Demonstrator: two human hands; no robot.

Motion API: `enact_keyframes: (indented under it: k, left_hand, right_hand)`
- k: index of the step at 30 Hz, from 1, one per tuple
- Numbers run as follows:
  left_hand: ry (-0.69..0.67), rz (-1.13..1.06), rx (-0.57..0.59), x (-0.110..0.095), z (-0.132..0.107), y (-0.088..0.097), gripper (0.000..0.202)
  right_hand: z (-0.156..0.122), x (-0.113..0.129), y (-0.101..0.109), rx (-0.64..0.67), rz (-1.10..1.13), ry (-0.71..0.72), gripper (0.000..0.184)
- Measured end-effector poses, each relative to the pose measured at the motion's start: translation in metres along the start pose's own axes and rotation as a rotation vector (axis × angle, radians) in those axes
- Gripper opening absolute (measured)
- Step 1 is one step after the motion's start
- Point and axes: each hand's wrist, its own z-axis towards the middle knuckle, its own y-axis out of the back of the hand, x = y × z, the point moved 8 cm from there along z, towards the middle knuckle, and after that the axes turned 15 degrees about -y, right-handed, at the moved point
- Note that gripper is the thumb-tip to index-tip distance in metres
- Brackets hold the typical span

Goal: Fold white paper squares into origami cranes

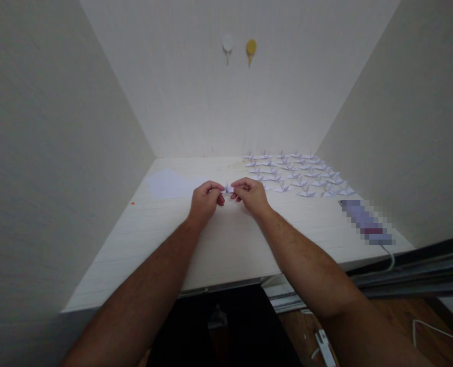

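Note:
Between my two hands is a small white paper crane [227, 189], held just above the white tabletop at the middle. My left hand [208, 198] pinches its left side between thumb and fingers. On the opposite side my right hand [249, 193] pinches the other wing, the fingers curled. Parts of the crane are hidden behind the fingertips. Rows of finished white paper cranes [297, 176] stand to the right of my right hand. Left of my left hand lie flat white paper sheets [167, 183], spread and overlapping.
A phone-like blurred item [366, 221] lies at the right edge with a white cable [392, 260]. A tiny orange bit [133, 203] is at the left. Walls enclose the table on three sides, with a white hook [227, 45] and a yellow hook [251, 48] behind.

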Motion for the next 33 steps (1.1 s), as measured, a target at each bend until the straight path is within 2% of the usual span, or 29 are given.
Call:
enact_keyframes:
  k: [4, 6, 9, 13, 17, 24, 28, 33]
  left_hand:
    - [-0.007, 0.054, -0.014, -0.003, 0.001, 0.002, 0.013]
    - [-0.008, 0.027, -0.022, -0.004, 0.001, 0.002, 0.023]
    - [0.022, -0.014, -0.026, 0.001, 0.002, 0.002, 0.034]
    - [0.095, -0.053, -0.008, 0.013, 0.001, 0.002, 0.023]
    - [0.186, -0.249, 0.000, 0.018, -0.001, -0.003, 0.025]
    - [0.333, -0.584, 0.072, 0.021, -0.006, -0.012, 0.016]
    - [0.382, -0.682, 0.103, 0.019, -0.010, -0.015, 0.011]
    - [0.412, -0.699, 0.078, 0.019, -0.012, -0.016, 0.010]
  right_hand:
    - [0.001, -0.002, -0.002, 0.031, -0.001, -0.008, 0.019]
    - [0.002, -0.004, -0.003, 0.033, 0.010, -0.025, 0.023]
    - [0.005, -0.010, -0.002, 0.030, 0.012, -0.097, 0.029]
    - [0.006, -0.016, -0.004, 0.075, -0.041, -0.173, 0.025]
    - [0.006, -0.012, -0.003, 0.126, 0.031, -0.135, 0.028]
    - [0.000, -0.015, -0.015, 0.364, 0.208, -0.225, 0.036]
    - [-0.004, -0.014, -0.017, 0.403, 0.277, -0.259, 0.038]
    - [-0.006, -0.006, -0.015, 0.408, 0.334, -0.220, 0.040]
